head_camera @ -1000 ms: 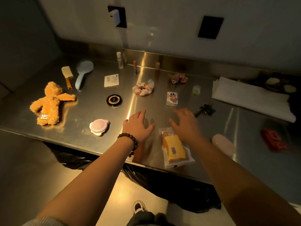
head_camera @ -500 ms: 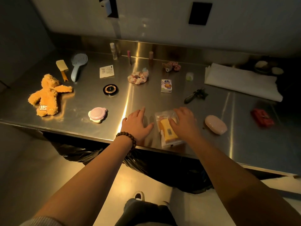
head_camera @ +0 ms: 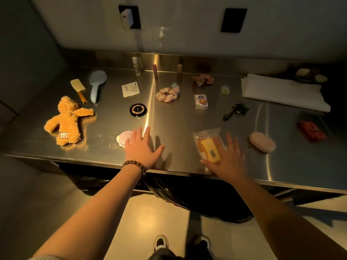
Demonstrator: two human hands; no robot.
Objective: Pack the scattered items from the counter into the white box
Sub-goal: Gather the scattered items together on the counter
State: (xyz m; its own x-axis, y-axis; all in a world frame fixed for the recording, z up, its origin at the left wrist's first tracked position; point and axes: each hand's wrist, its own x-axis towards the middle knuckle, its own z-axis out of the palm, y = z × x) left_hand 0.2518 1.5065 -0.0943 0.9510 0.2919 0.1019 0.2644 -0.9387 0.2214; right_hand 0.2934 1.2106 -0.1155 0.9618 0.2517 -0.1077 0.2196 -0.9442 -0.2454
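Note:
Scattered items lie on a steel counter (head_camera: pixel 178 121). My left hand (head_camera: pixel 142 149) rests flat and open near the front edge, its fingers over the right side of a pink round case (head_camera: pixel 123 137). My right hand (head_camera: pixel 228 156) is spread open, partly covering a clear packet with a yellow item (head_camera: pixel 206 147). An orange plush bear (head_camera: pixel 65 121) lies at the left. A pink oval soap-like case (head_camera: pixel 262 142) sits right of my right hand. A folded white thing (head_camera: pixel 281 91), maybe the flattened box, lies at the back right.
Further back: a blue hairbrush (head_camera: pixel 96 85), yellow spatula (head_camera: pixel 78 89), paper sachet (head_camera: pixel 130 89), black round compact (head_camera: pixel 138 109), scrunchie (head_camera: pixel 168 93), small carton (head_camera: pixel 201 102), dark clip (head_camera: pixel 236 110), red item (head_camera: pixel 311 130), small bottles (head_camera: pixel 136 65) by the backsplash.
My left hand has slid left onto the pink round case. My right hand has shifted right, uncovering more of the yellow packet. The camera view has shifted.

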